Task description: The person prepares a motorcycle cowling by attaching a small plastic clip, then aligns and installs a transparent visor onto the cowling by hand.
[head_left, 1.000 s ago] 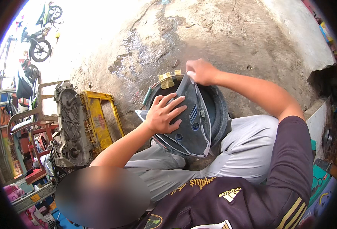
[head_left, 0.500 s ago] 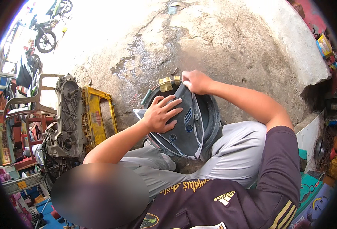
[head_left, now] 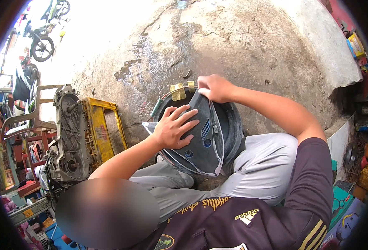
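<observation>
A dark grey, roughly triangular plastic panel [head_left: 200, 154] with pale edges, two round holes and a few slanted slots lies over a round black basin [head_left: 233, 125]. My left hand [head_left: 173, 127] rests flat on its face, fingers spread. At the panel's far pointed end, my right hand [head_left: 214, 88] is closed with the tip pinched between thumb and fingers. Yellowish pieces [head_left: 178, 92] hang on the basin's far rim. Beside them on the left rim is a slim greenish cylinder [head_left: 156, 107]. The panel hides most of the basin's inside.
A metal engine casing [head_left: 71, 133] and a yellow crate [head_left: 100, 129] stand to the left. Wet patches mark the concrete floor [head_left: 250, 54] ahead. A concrete ledge [head_left: 329, 54] rises at the right. Motorbikes [head_left: 42, 48] stand at the far left.
The view has shifted slightly. Both hands keep nearly the same places on the panel, the left spread on it and the right at its tip.
</observation>
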Action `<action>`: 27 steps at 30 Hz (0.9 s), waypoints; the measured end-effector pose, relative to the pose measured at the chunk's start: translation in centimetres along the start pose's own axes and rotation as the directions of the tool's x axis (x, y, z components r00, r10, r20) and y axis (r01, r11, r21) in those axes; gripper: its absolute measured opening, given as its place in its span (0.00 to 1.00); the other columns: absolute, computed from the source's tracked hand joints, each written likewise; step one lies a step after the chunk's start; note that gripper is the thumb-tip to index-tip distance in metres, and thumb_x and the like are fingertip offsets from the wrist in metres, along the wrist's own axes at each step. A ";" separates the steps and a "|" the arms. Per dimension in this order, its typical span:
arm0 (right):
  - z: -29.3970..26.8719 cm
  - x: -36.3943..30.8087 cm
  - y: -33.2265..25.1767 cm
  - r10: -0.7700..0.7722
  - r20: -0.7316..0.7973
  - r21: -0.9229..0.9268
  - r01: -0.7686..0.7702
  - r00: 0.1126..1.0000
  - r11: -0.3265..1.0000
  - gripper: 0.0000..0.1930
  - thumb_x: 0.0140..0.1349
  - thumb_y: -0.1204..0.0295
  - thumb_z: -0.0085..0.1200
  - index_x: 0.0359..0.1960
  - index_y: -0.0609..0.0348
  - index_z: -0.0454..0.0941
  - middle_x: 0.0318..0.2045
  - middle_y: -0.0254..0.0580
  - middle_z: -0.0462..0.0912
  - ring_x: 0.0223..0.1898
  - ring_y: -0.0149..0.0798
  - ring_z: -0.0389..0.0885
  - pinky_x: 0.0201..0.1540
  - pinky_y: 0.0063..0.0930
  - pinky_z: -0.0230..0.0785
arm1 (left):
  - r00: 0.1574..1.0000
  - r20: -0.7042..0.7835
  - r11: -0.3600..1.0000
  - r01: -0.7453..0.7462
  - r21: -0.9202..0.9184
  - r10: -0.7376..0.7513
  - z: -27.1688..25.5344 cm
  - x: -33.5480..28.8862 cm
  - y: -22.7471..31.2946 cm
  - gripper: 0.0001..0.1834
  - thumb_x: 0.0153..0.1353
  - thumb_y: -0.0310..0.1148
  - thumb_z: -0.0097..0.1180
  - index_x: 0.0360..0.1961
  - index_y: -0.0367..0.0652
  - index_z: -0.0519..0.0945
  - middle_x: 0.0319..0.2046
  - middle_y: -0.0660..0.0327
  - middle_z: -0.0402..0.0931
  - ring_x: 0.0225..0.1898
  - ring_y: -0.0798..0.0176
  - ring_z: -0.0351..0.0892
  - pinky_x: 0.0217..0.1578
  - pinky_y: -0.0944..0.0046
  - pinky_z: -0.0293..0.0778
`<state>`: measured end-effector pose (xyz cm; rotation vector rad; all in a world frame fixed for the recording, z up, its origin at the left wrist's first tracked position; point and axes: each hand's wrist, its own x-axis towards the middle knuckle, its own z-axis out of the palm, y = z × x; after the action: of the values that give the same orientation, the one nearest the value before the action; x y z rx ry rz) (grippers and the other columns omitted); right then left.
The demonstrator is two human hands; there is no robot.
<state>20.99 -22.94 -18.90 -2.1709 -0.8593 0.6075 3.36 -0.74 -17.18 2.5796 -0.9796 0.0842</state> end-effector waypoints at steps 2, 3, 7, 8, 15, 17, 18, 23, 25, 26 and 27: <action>0.8 -0.5 -1.3 -0.173 0.099 -0.007 0.175 0.980 0.985 0.09 0.65 0.68 0.61 0.38 0.62 0.80 0.32 0.55 0.86 0.37 0.57 0.86 0.42 0.46 0.75 | 1.000 -0.005 1.000 0.000 -0.002 0.000 -0.1 -0.1 0.0 0.32 0.51 0.45 0.67 0.60 0.54 0.81 0.70 0.59 0.71 0.72 0.46 0.67 0.64 0.40 0.64; 0.6 -1.1 -2.9 -0.137 0.143 -0.007 0.140 0.980 0.990 0.09 0.64 0.68 0.61 0.38 0.61 0.80 0.32 0.56 0.86 0.37 0.58 0.86 0.42 0.47 0.75 | 1.000 -0.008 1.000 -0.002 -0.002 0.002 -0.1 -0.1 0.0 0.32 0.51 0.45 0.67 0.60 0.54 0.81 0.70 0.59 0.71 0.72 0.46 0.67 0.64 0.40 0.64; 0.1 0.3 -1.1 -0.080 0.075 -0.018 0.081 0.994 0.997 0.10 0.64 0.67 0.60 0.39 0.61 0.80 0.34 0.58 0.86 0.38 0.58 0.86 0.42 0.48 0.75 | 1.000 -0.008 1.000 -0.003 0.012 0.003 -0.1 -0.1 0.0 0.31 0.52 0.45 0.67 0.60 0.54 0.81 0.70 0.59 0.71 0.72 0.47 0.66 0.64 0.40 0.64; -0.3 0.7 -0.1 -0.060 0.006 -0.038 0.060 0.998 0.997 0.11 0.64 0.66 0.60 0.40 0.61 0.80 0.34 0.58 0.87 0.39 0.59 0.86 0.43 0.48 0.76 | 1.000 -0.007 1.000 -0.005 0.012 0.005 0.1 -0.1 0.0 0.31 0.52 0.45 0.67 0.60 0.54 0.81 0.70 0.59 0.70 0.72 0.47 0.66 0.64 0.40 0.64; -1.7 1.3 2.6 0.018 -0.111 -0.027 -0.021 0.994 0.999 0.10 0.62 0.66 0.61 0.36 0.61 0.82 0.32 0.56 0.87 0.38 0.56 0.87 0.42 0.46 0.77 | 1.000 -0.003 1.000 0.001 0.002 -0.001 0.2 -0.4 0.0 0.32 0.52 0.46 0.67 0.61 0.54 0.81 0.71 0.59 0.70 0.72 0.47 0.65 0.64 0.40 0.64; -0.5 1.0 0.9 -0.091 0.000 0.056 0.091 0.996 0.994 0.09 0.59 0.67 0.63 0.34 0.60 0.82 0.31 0.55 0.86 0.36 0.54 0.87 0.41 0.45 0.77 | 1.000 -0.003 1.000 0.009 0.002 -0.009 0.2 -0.6 0.0 0.32 0.52 0.45 0.67 0.61 0.54 0.81 0.71 0.59 0.70 0.72 0.46 0.65 0.64 0.40 0.64; -0.6 1.0 0.6 -0.090 -0.003 0.062 0.090 0.996 0.994 0.09 0.59 0.67 0.63 0.34 0.60 0.82 0.31 0.55 0.86 0.36 0.54 0.87 0.41 0.45 0.77 | 1.000 -0.001 1.000 0.007 0.011 -0.007 0.1 -0.5 0.1 0.32 0.52 0.45 0.67 0.61 0.54 0.81 0.71 0.59 0.70 0.72 0.46 0.66 0.64 0.40 0.64; -2.4 3.0 4.5 0.025 -0.056 -0.122 -0.031 0.998 0.992 0.10 0.61 0.67 0.60 0.37 0.61 0.80 0.33 0.54 0.87 0.37 0.56 0.86 0.43 0.46 0.76 | 1.000 -0.002 1.000 -0.009 -0.006 0.009 0.1 0.5 0.2 0.32 0.50 0.45 0.68 0.60 0.54 0.81 0.70 0.58 0.71 0.71 0.45 0.67 0.64 0.40 0.64; -3.3 3.7 5.8 0.141 -0.143 -0.113 -0.158 0.980 0.981 0.10 0.60 0.65 0.59 0.37 0.59 0.81 0.34 0.55 0.87 0.40 0.57 0.86 0.45 0.50 0.77 | 1.000 -0.008 1.000 -0.014 -0.011 0.014 0.2 0.5 0.1 0.32 0.50 0.44 0.68 0.60 0.54 0.81 0.70 0.58 0.71 0.71 0.45 0.67 0.64 0.40 0.64; -3.4 3.5 6.3 0.145 -0.147 -0.114 -0.162 0.978 0.980 0.10 0.60 0.65 0.59 0.37 0.59 0.81 0.34 0.55 0.87 0.40 0.57 0.86 0.45 0.50 0.77 | 1.000 -0.012 1.000 -0.017 -0.013 0.017 0.2 0.6 0.1 0.32 0.50 0.44 0.68 0.60 0.54 0.81 0.70 0.58 0.71 0.71 0.45 0.67 0.64 0.40 0.65; -3.2 3.5 4.8 0.110 -0.169 -0.144 -0.134 0.979 0.980 0.10 0.58 0.65 0.60 0.34 0.59 0.81 0.32 0.54 0.87 0.38 0.57 0.86 0.43 0.49 0.77 | 1.000 -0.009 1.000 -0.002 -0.006 0.002 0.0 0.1 0.0 0.32 0.50 0.44 0.68 0.59 0.53 0.81 0.70 0.58 0.72 0.71 0.45 0.67 0.64 0.40 0.65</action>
<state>27.21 -24.32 -21.07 -2.3904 -0.7108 0.4295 3.39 -0.82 -17.19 2.5708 -0.9782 0.0939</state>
